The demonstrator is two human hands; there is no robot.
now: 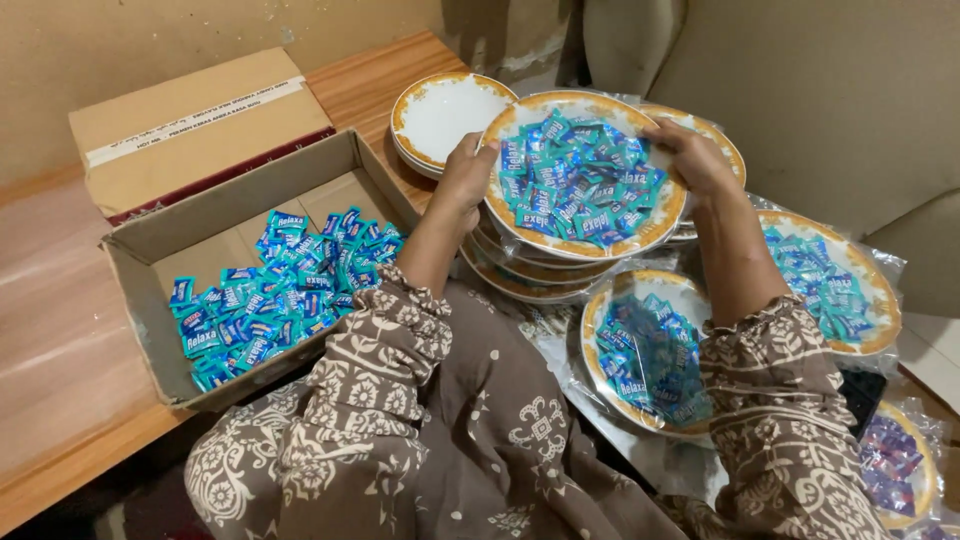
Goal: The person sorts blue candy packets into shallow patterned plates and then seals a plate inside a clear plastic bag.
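A white plate with an orange-gold rim (530,232) is heaped with blue and teal wrapped candies (580,180) and is tilted toward me. My left hand (467,172) grips its left rim and my right hand (692,152) grips its upper right rim. The plate rests on or just above a stack of similar plates (520,275); which of the two is unclear. Both arms wear brown patterned sleeves.
An open cardboard box (150,250) at left holds many loose blue candies (280,290). Empty plates (445,115) sit behind. Plastic-wrapped candy plates lie below (600,310), at right (880,300), and with purple candies at bottom right (925,480). A wooden table edge (80,460) runs at left.
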